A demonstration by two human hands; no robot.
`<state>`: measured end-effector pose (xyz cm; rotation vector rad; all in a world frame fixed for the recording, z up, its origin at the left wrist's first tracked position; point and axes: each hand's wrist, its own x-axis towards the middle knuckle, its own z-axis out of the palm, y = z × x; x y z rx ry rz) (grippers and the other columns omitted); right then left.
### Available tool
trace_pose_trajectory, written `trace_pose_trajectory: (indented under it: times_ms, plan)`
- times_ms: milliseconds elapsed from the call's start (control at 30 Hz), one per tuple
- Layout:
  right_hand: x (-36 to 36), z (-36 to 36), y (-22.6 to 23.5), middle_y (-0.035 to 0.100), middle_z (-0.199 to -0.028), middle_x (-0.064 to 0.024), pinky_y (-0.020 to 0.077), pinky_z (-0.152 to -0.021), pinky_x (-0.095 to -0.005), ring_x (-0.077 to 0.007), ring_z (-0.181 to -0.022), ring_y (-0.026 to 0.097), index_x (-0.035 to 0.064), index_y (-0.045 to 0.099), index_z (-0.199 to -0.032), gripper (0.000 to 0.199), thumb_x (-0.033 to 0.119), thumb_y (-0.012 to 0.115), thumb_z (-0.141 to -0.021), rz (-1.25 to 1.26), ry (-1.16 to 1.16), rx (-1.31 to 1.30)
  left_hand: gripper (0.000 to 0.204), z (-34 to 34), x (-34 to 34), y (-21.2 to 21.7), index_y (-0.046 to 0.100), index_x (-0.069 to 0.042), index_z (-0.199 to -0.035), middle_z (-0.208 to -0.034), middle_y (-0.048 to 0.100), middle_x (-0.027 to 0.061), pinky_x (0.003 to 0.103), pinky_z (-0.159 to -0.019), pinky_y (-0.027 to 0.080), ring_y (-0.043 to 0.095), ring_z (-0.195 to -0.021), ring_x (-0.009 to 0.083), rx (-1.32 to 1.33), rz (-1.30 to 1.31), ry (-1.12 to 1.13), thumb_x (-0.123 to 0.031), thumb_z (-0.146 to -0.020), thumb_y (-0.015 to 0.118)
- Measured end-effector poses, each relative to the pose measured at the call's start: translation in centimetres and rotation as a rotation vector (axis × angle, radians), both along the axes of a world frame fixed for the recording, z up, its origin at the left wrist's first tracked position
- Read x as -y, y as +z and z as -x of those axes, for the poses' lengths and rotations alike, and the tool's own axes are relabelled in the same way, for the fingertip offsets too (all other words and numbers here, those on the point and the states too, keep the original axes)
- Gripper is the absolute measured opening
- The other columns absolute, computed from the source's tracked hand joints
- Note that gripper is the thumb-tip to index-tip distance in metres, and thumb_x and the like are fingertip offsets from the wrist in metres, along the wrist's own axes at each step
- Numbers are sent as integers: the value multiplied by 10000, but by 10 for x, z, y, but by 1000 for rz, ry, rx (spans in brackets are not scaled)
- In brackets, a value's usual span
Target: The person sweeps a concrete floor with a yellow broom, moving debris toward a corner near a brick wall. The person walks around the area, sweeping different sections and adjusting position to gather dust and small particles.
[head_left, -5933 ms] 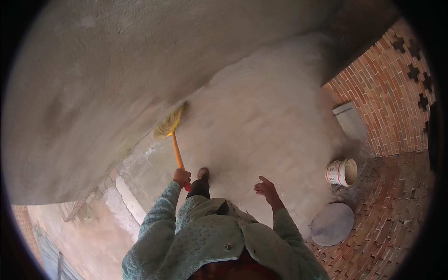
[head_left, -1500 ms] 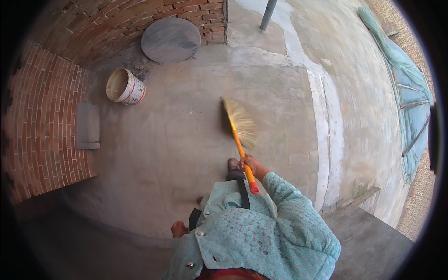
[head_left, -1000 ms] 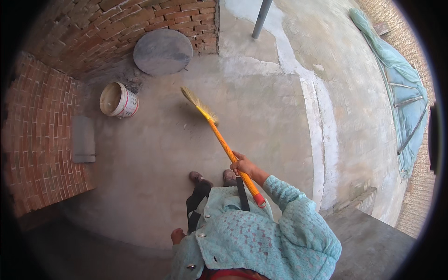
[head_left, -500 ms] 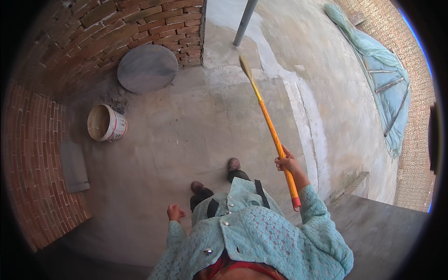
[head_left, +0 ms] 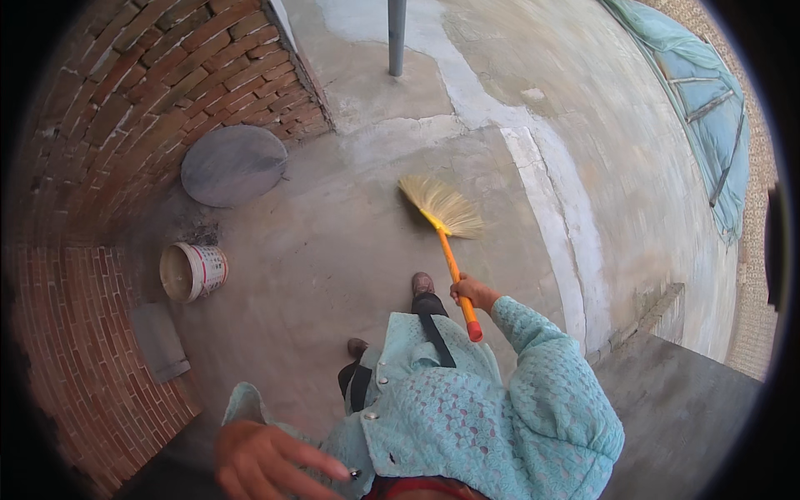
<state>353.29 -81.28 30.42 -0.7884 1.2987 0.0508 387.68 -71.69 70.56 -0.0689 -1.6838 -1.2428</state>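
Observation:
My right hand (head_left: 472,292) grips the orange handle of a broom (head_left: 448,235) with straw-coloured bristles. The bristles rest on the concrete floor just ahead of my feet, fanned toward the upper left. My left hand (head_left: 267,461) hangs free at the lower left, close to the camera, fingers loosely spread and holding nothing. My arms are in light teal lace sleeves.
A curved brick wall (head_left: 92,167) runs along the left. Against it lie a round grey lid (head_left: 234,164), a tipped white bucket (head_left: 192,272) and a flat grey slab (head_left: 162,342). A metal post (head_left: 397,37) stands at the top. Blue-green tarp (head_left: 700,100) lies at the right.
The broom, raised and pointing away half a second ago, has swung down so its bristles touch the floor. My left hand has come up nearer the camera.

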Motion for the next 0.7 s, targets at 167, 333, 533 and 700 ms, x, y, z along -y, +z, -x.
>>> trace_pose_trajectory:
  times_ms: [167,333,533,700]
  plan:
    - [-21,-6,37,463,-561,-51,408,-381,-263,-145,-430,472,28,398,-918,229,-26,479,-711,-212,-101,82,182,46,46,57,606,-58,-861,-952,561,113,461,-883,355,473,-1006,310,39,-44,-500,-172,-802,477]
    - [-23,-3,61,462,-542,-48,382,-404,-242,-131,-430,461,10,441,-851,194,-20,470,-662,-199,-119,128,135,60,28,64,522,-228,-668,-640,488,-64,252,-452,306,431,-560,100,15,180,-345,-277,-793,533]
    - [-33,-6,51,480,-549,-41,385,-421,-227,-117,-434,467,12,470,-819,134,-3,467,-686,-138,-73,125,83,30,16,77,563,-156,-723,-774,516,16,322,-593,344,467,-731,194,394,407,-525,-231,-723,526]
    - [-41,-5,31,494,-550,-36,388,-417,-221,-106,-436,470,30,486,-759,56,21,460,-711,-119,-110,135,126,30,7,85,523,-59,-665,-715,481,78,336,-582,340,444,-676,217,393,307,-554,-175,-708,504]
